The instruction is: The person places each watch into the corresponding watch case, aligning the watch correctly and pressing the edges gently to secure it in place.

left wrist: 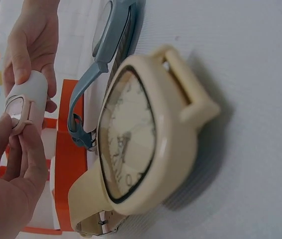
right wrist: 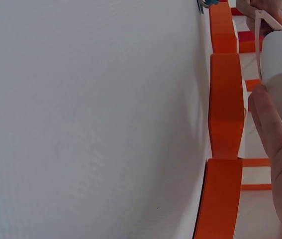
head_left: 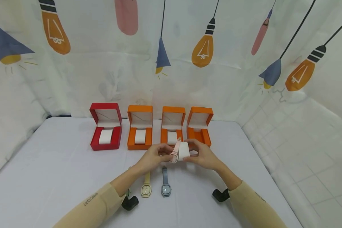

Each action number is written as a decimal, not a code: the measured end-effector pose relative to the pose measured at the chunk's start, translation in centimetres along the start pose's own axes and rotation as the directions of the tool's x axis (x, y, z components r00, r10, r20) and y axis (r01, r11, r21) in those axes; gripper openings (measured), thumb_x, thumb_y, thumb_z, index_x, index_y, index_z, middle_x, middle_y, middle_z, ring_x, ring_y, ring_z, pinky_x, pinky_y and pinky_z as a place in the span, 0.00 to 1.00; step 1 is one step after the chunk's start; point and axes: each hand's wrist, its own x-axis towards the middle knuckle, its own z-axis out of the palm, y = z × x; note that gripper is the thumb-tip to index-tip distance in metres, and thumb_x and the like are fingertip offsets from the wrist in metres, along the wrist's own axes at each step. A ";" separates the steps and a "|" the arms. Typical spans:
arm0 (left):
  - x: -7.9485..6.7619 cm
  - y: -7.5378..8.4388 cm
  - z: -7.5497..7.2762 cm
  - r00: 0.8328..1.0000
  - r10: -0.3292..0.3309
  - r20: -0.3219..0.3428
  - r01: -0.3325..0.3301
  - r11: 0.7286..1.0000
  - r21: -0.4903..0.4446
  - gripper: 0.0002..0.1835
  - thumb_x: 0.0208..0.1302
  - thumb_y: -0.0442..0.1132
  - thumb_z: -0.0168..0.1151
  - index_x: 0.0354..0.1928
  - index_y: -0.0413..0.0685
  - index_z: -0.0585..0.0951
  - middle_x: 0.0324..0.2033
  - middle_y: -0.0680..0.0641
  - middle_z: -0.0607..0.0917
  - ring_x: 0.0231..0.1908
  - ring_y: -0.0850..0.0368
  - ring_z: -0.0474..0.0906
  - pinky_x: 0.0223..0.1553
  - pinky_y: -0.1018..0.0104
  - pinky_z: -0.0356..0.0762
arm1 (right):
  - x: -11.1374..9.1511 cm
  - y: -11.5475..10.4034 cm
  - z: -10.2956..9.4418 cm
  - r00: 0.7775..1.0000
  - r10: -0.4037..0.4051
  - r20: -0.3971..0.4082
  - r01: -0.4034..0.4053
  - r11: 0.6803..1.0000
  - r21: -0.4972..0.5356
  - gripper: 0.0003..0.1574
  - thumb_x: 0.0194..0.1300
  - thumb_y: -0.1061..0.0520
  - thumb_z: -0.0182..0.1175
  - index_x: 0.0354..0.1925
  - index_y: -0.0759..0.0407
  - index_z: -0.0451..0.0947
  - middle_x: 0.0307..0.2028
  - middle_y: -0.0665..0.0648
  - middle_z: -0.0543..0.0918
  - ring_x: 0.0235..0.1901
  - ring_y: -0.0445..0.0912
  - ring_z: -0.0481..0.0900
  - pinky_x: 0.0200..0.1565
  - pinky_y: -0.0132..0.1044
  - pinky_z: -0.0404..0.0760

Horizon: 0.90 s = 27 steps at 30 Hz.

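My left hand [head_left: 156,155] pinches a pink watch [head_left: 174,154] by its case, thumb on one side and fingers on the other. Its strap stands up against a white watch cushion [head_left: 183,150], which my right hand [head_left: 203,154] grips between thumb and fingers. In the left wrist view the pink watch [left wrist: 19,112] lies along the cushion's side. The right wrist view shows the white cushion [right wrist: 281,74] end-on, with the pink strap [right wrist: 259,42] beside it. Both hands are held in front of the open orange box [head_left: 205,139] at the right, which has no cushion inside.
An open red box [head_left: 119,139] and two open orange boxes [head_left: 132,142] [head_left: 163,134] stand along the back, each with a white cushion. A yellow watch [head_left: 146,189] and a blue watch [head_left: 166,189] lie in front. Another watch [head_left: 128,192] is mostly hidden by the left arm.
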 end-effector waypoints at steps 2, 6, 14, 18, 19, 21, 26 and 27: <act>0.0 -0.1 -0.1 1.000 0.003 0.012 -0.003 1.000 -0.016 0.14 0.69 0.36 0.69 0.54 0.41 0.83 0.45 0.46 0.85 0.45 0.51 0.82 0.48 0.66 0.83 | 0.0 0.0 0.0 1.000 0.006 -0.003 -0.006 1.000 -0.006 0.45 0.61 0.55 0.76 0.70 0.57 0.67 0.50 0.60 0.82 0.50 0.51 0.82 0.50 0.37 0.85; 0.0 0.0 -0.1 0.999 -0.006 0.033 0.008 0.999 -0.039 0.14 0.70 0.35 0.68 0.55 0.40 0.81 0.46 0.45 0.84 0.45 0.51 0.82 0.48 0.65 0.83 | 0.1 -0.1 0.0 1.000 0.013 -0.003 -0.013 1.000 -0.027 0.44 0.61 0.53 0.77 0.69 0.57 0.68 0.49 0.61 0.82 0.48 0.50 0.82 0.49 0.37 0.85; -0.2 0.2 -0.3 0.998 -0.004 0.055 0.008 0.997 -0.071 0.14 0.71 0.34 0.66 0.55 0.39 0.80 0.46 0.45 0.83 0.47 0.50 0.81 0.49 0.64 0.82 | 0.3 -0.4 0.2 1.000 0.005 -0.013 -0.005 1.000 -0.021 0.44 0.60 0.53 0.77 0.69 0.61 0.69 0.49 0.62 0.82 0.47 0.53 0.83 0.48 0.38 0.86; -0.3 0.2 -0.1 0.999 -0.006 0.046 0.009 0.997 -0.075 0.13 0.71 0.34 0.66 0.55 0.39 0.79 0.46 0.45 0.83 0.47 0.50 0.81 0.49 0.63 0.82 | 0.2 -0.5 0.4 0.999 0.023 -0.029 -0.023 1.000 -0.008 0.44 0.60 0.53 0.77 0.68 0.62 0.69 0.48 0.62 0.83 0.46 0.53 0.83 0.47 0.38 0.86; -0.3 0.1 -0.1 0.999 -0.006 0.043 0.009 0.998 -0.069 0.13 0.72 0.34 0.65 0.55 0.39 0.79 0.46 0.45 0.83 0.47 0.51 0.81 0.49 0.63 0.82 | 0.1 -0.5 0.5 0.999 0.028 -0.035 -0.028 1.000 -0.009 0.44 0.60 0.53 0.77 0.68 0.62 0.69 0.48 0.62 0.83 0.46 0.52 0.83 0.47 0.38 0.86; -0.3 0.1 0.1 0.999 -0.006 0.040 0.008 0.999 -0.054 0.13 0.72 0.34 0.65 0.55 0.41 0.79 0.47 0.46 0.83 0.47 0.51 0.81 0.50 0.61 0.83 | -0.1 -0.5 0.5 0.999 0.034 -0.041 -0.035 0.999 -0.014 0.44 0.60 0.53 0.77 0.68 0.63 0.70 0.48 0.62 0.82 0.46 0.51 0.83 0.48 0.39 0.86; -0.4 0.1 0.2 0.999 0.001 0.042 -0.001 1.000 -0.009 0.12 0.73 0.36 0.64 0.55 0.43 0.77 0.47 0.47 0.82 0.48 0.51 0.80 0.52 0.53 0.82 | 0.1 -0.7 0.5 0.998 0.035 -0.044 -0.037 0.999 -0.040 0.44 0.60 0.53 0.77 0.69 0.62 0.69 0.50 0.60 0.82 0.46 0.51 0.82 0.48 0.37 0.86; -0.4 0.2 0.1 0.999 0.002 0.042 -0.002 1.000 -0.002 0.12 0.73 0.36 0.63 0.55 0.43 0.76 0.47 0.46 0.82 0.48 0.51 0.80 0.52 0.53 0.82 | 0.2 -0.7 0.5 0.998 0.037 -0.043 -0.039 0.998 -0.047 0.44 0.60 0.53 0.77 0.69 0.62 0.69 0.50 0.60 0.82 0.47 0.51 0.82 0.48 0.37 0.85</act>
